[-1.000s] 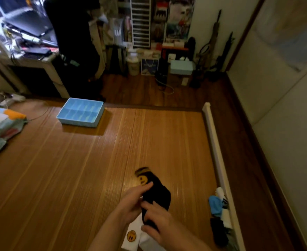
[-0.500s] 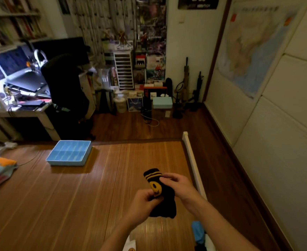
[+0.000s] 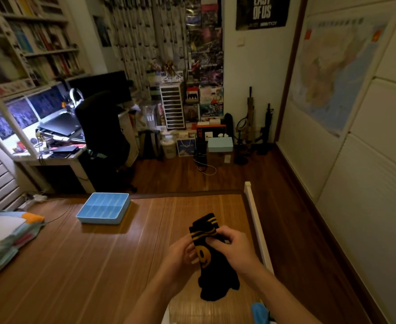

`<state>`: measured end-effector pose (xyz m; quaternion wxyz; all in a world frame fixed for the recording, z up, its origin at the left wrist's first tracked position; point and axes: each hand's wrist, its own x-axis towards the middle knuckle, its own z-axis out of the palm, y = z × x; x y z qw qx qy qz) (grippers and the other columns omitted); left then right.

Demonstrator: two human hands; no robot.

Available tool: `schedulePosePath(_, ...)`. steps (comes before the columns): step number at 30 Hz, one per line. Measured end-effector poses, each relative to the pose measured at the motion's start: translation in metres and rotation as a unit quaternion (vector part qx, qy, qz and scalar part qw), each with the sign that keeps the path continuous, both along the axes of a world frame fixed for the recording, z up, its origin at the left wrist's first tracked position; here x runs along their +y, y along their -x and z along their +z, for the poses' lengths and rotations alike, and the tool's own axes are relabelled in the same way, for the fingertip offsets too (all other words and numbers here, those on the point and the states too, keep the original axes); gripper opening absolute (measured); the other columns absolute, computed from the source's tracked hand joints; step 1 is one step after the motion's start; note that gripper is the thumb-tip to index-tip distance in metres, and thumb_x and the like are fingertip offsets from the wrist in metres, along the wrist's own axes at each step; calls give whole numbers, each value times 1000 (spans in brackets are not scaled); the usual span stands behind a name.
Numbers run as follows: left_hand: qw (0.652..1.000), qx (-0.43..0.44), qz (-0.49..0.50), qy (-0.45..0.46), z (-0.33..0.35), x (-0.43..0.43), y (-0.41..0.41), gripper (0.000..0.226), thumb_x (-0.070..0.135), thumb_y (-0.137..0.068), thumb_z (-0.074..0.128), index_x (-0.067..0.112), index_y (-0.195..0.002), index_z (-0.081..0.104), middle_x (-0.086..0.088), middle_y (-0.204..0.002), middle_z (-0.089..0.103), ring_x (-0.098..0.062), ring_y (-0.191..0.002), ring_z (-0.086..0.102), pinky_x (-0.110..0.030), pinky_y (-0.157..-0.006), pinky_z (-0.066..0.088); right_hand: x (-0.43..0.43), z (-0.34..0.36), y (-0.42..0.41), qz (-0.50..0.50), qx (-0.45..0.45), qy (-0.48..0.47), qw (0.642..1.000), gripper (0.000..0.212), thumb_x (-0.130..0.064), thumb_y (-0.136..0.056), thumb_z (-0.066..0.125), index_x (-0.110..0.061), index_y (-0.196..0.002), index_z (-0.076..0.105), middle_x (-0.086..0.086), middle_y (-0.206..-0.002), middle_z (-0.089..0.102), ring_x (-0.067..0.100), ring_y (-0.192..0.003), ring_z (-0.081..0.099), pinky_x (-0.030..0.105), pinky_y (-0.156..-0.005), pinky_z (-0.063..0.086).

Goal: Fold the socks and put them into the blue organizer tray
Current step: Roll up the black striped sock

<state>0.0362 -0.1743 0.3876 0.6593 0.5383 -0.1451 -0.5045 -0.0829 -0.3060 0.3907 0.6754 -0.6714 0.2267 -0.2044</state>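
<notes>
In the head view, a black sock [image 3: 212, 270] with yellow stripes and a yellow smiley face is held up above the bamboo mat [image 3: 99, 265]. Its cuff is pinched from the left by the curled fingers of the left hand [image 3: 180, 252] and gripped from the right by the right hand [image 3: 235, 246]. The blue organizer tray [image 3: 103, 208] is seen well apart, at the mat's far left.

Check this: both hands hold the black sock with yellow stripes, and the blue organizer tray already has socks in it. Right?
Not quite. The head view shows the left hand and right hand holding the black sock with yellow stripes, but the blue organizer tray has no socks in it.
</notes>
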Motion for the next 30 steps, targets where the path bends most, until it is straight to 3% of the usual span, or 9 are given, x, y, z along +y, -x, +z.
schedulePosePath(3, 999, 3, 52, 15, -2, -2, -1, 31, 24, -90, 71, 6, -114, 77, -16, -96, 72, -16, -74, 68, -27, -63, 55, 0, 2, 3, 6, -18, 43, 999, 8, -16, -88, 77, -14, -96, 77, 1, -105, 67, 16, -98, 69, 32, -85, 60)
schedulePosePath(6, 994, -26, 101, 38, -3, -4, -7, 32, 23, -93, 68, 3, -116, 73, -23, -112, 74, -27, -90, 75, -30, -69, 61, 5, 6, 5, -56, -18, 59, 997, 23, -36, -81, 78, -14, -89, 75, 3, -110, 56, 19, -100, 64, 35, -88, 60)
schedulePosePath(8, 991, -62, 105, 53, 1, -3, -13, 38, 28, -91, 68, 3, -119, 70, -21, -113, 75, -31, -100, 75, -32, -74, 63, 10, 11, 5, -85, -40, 64, 994, 24, -43, -81, 74, -20, -88, 75, 1, -104, 62, 20, -96, 68, 33, -83, 61)
schedulePosePath(12, 984, -143, 59, 93, 12, -2, -25, 25, 21, -100, 60, 12, -120, 71, -18, -119, 73, -34, -108, 72, -38, -84, 63, 23, 23, -1, -69, -90, 52, 992, 14, -32, -91, 69, -30, -105, 73, 0, -106, 75, 19, -100, 73, 29, -81, 61)
schedulePosePath(15, 977, -175, 19, 117, 22, -1, -31, 25, 20, -100, 61, 17, -121, 73, -12, -119, 74, -30, -110, 72, -35, -83, 62, 32, 33, -12, -86, -89, 46, 991, 11, -32, -93, 68, -30, -103, 72, 1, -104, 74, 20, -97, 74, 29, -78, 61)
schedulePosePath(19, 978, -163, -11, 128, 32, 1, -39, 24, 21, -100, 61, 16, -120, 74, -13, -119, 73, -33, -111, 71, -33, -85, 60, 41, 48, -26, -130, -94, 52, 986, 10, -37, -91, 68, -29, -95, 72, 2, -98, 75, 19, -90, 75, 31, -74, 62)
schedulePosePath(24, 980, -134, -29, 145, 43, 3, -48, 35, 36, -97, 67, 15, -124, 73, -16, -121, 72, -35, -111, 70, -35, -88, 58, 48, 60, -39, -203, -114, 43, 972, 15, -36, -84, 73, -30, -97, 73, 0, -97, 77, 18, -88, 76, 30, -71, 63)
schedulePosePath(30, 980, -112, -41, 158, 44, 4, -56, 43, 42, -96, 68, 13, -128, 70, -18, -124, 70, -35, -113, 69, -35, -88, 57, 53, 63, -52, -265, -93, 51, 958, 17, -40, -85, 74, -26, -93, 72, 3, -93, 75, 23, -87, 74, 49, -75, 64)
